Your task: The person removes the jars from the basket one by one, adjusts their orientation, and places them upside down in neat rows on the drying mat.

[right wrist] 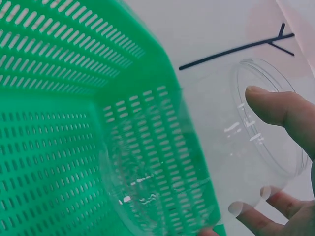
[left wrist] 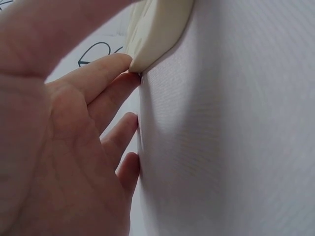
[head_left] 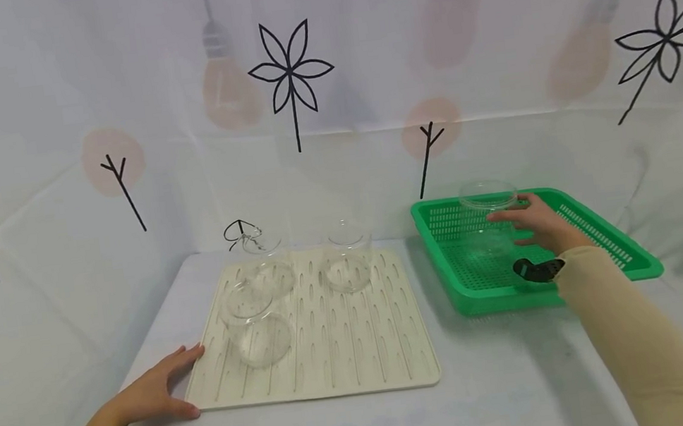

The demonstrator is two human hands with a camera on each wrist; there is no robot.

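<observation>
My right hand (head_left: 541, 224) grips a clear jar (head_left: 488, 223) near its rim, with the thumb on one side and the fingers on the other. The jar is upright, its lower part inside the green basket (head_left: 499, 300). In the right wrist view, the see-through wall of the jar (right wrist: 211, 132) overlaps the basket's slotted side. At the left edge of the cream ridged mat (head_left: 346, 354) rests my left hand (head_left: 152, 391), fingers spread. Its fingertips (left wrist: 125, 63) touch the mat's edge in the left wrist view.
Three clear jars stand on the mat: one at the front left (head_left: 260, 333), one behind it (head_left: 270, 271) and one at the back middle (head_left: 348, 269). A patterned cloth (head_left: 362, 175) hangs behind the white table (head_left: 393, 423).
</observation>
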